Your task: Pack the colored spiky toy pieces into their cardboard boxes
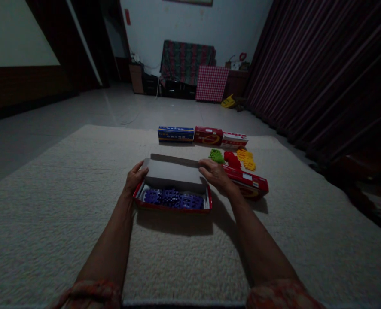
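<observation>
An opened red box (174,209) with a white inside stands on the pale quilted mat, its lid raised. Purple plastic pieces (174,199) lie in the box. My left hand (135,176) grips the left end of the lid, thumb on its inner side. At the lid's right end, my right hand (214,172) is closed on the edge, with fingertips over the top corner. Just right of that hand, a closed red box (253,185) is partly hidden by my forearm.
Green pieces (216,156), red pieces (232,160) and yellow pieces (246,159) lie beyond the right-hand box. Behind stand a blue box (175,134), a red box (208,135) and a white-and-red box (234,139) in a row. A dark curtain (300,64) hangs at right.
</observation>
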Tool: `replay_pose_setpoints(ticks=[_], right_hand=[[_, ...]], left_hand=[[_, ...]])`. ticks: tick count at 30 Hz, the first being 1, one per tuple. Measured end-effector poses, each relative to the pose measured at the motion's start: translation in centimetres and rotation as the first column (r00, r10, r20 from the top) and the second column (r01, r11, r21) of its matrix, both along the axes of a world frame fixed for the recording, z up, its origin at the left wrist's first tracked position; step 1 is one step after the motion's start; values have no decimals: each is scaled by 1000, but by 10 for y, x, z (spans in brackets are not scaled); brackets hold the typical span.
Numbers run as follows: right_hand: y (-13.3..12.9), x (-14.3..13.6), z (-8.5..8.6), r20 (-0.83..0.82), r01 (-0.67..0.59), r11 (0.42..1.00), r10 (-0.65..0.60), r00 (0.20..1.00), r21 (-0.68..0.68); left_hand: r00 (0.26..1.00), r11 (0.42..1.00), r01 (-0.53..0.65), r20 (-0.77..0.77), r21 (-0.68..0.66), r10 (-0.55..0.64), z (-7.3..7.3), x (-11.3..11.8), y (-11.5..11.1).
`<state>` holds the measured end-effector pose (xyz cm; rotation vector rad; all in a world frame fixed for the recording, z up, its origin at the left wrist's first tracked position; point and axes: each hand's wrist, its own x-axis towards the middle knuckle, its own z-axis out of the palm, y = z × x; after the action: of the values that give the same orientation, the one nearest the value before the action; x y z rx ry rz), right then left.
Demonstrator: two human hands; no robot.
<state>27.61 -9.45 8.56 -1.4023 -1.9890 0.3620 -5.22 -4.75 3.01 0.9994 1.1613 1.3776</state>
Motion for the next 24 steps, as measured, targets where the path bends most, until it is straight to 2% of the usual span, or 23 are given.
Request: replay_pose_setpoints(ticks=[5,8,11,14,18,22,24], right_hand=[[0,1,-8,80,-57,975,76,994,-215],[-3,5,-8,142,-110,938,165,976,-328],[-2,6,-3,217,-104,905,209,954,-412],[5,5,4,253,-61,912,176,951,-405],[24,2,11,299,-21,947,123,946,-322],[50,-1,5,392,49,966,56,918,-254],[60,-3,-1,434,42,958,88,897,-282]], left_hand=[[993,996,94,-67,-5,-94,1,-14,1],[983,984,179,-25,-13,-179,1,-13,-2],[984,983,176,-8,47,-176,-1,-9,-2],[986,985,154,-73,76,-148,-2,-6,0],[970,980,196,-155,42,-187,-1,-7,1],[956,977,213,-210,18,-205,1,-7,1],[953,975,218,-222,31,-206,1,-7,1]])
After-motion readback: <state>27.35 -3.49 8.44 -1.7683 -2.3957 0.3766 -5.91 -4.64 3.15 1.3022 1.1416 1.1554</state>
